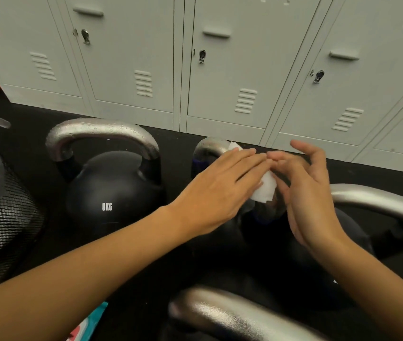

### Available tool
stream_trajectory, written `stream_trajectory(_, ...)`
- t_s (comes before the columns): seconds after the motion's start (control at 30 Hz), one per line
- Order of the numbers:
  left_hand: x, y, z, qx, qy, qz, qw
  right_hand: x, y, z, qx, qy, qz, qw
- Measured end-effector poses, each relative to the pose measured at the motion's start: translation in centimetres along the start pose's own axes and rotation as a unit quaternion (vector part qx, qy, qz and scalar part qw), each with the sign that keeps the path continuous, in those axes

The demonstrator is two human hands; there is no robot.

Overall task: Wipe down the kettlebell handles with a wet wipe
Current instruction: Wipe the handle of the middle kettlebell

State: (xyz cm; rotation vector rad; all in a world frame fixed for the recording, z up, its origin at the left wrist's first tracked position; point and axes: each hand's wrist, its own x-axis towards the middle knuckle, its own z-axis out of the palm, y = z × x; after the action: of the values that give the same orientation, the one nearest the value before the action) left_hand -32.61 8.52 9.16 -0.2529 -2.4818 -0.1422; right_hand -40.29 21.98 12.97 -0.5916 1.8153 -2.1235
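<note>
Kettlebell handle (102,134) upper left: silvery metal, wet-beaded; body (112,193) matt black. Lockers (244,70) painted metal. Wipe (265,190) white, soft. Bin (1,217) black mesh.

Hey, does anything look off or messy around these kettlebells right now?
Nothing looks damaged or spilled. The one oddity: the left kettlebell has droplets beaded along its silver handle, so it looks wet. Both hands, left hand and right hand, have a white wipe at the middle kettlebell's handle.

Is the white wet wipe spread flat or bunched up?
Bunched up: the wet wipe shows as a crumpled wad between the left hand and the right hand, over a kettlebell handle.
</note>
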Motion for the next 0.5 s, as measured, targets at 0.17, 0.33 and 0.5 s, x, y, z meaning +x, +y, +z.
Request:
stream_trajectory(0.17, -2.4, -0.7, 0.6, -0.059, 0.006, 0.004, 0.998, -0.9, 2.1, -0.9, -0.037, -0.016, 0.084, 0.996)
stream_trajectory(0.33, -2.2, -0.6, 0.1, -0.151, 0.042, -0.047, 0.987, -1.4, 3.0, -1.0, -0.065, -0.06, 0.072, 0.994)
stream_trajectory(0.5, -0.2, 0.1, 0.2, -0.177, 0.037, -0.041, 0.983, -1.2, 2.8, -1.0, -0.071, -0.072, 0.076, 0.992)
